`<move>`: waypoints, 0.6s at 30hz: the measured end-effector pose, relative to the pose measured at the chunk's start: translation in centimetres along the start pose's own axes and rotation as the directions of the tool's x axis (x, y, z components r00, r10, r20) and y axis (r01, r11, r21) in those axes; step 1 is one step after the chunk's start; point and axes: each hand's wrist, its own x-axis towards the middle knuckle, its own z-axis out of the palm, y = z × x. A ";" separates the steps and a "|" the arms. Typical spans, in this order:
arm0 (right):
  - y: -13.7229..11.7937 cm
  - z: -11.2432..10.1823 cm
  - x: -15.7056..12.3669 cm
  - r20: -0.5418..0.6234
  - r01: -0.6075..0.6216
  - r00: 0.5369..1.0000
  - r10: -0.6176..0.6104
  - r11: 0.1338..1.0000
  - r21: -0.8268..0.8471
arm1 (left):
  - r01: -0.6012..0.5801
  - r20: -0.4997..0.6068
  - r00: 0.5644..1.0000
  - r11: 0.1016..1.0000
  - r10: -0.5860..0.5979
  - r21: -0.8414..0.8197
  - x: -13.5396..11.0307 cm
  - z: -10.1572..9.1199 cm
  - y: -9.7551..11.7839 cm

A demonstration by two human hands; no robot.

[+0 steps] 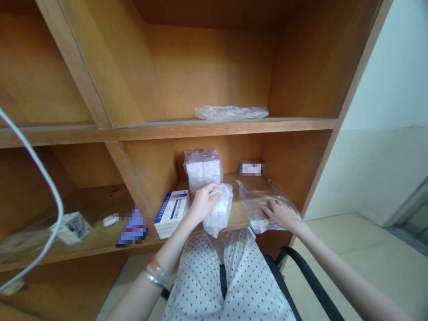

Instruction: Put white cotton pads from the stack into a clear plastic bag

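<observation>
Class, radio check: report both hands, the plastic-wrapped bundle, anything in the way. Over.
Left hand on plastic-wrapped bundle; right hand spread on clear bag. Nearest obstacles: wrapped stack behind, blue-and-white stack to its left.

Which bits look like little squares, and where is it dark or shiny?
In the head view, the purple triangular item and small pink-and-white block look broken into squares; in the head view, the brown wooden ceiling up top is dark; in the head view, the crinkled clear plastic bag under the right hand has a pale sheen.
</observation>
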 end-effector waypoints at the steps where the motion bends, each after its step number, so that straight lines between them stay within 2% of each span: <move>1: 0.4 -0.1 0.4 0.007 0.005 1.000 -0.005 1.000 -0.013 | -0.004 -0.020 1.000 0.999 0.003 -0.034 0.2 0.1 0.1; 7: 2.0 -0.2 2.0 -0.022 -0.015 1.000 0.013 0.999 -0.053 | 0.025 -0.112 0.993 0.988 -0.043 -0.155 0.9 0.7 -0.3; 10: 2.1 0.3 1.9 -0.046 0.026 0.999 -0.029 0.998 -0.063 | 0.036 -0.144 0.987 0.979 -0.066 -0.202 1.0 1.4 -0.3; 16: 1.9 1.9 2.0 -0.196 0.081 0.977 -0.088 0.996 -0.045 | 0.019 -0.196 0.978 0.959 -0.077 -0.282 1.0 2.6 -0.2; 18: 2.0 2.3 2.2 -0.209 0.093 0.973 -0.094 0.996 -0.015 | 0.009 -0.190 0.980 0.959 -0.065 -0.283 1.1 2.5 0.0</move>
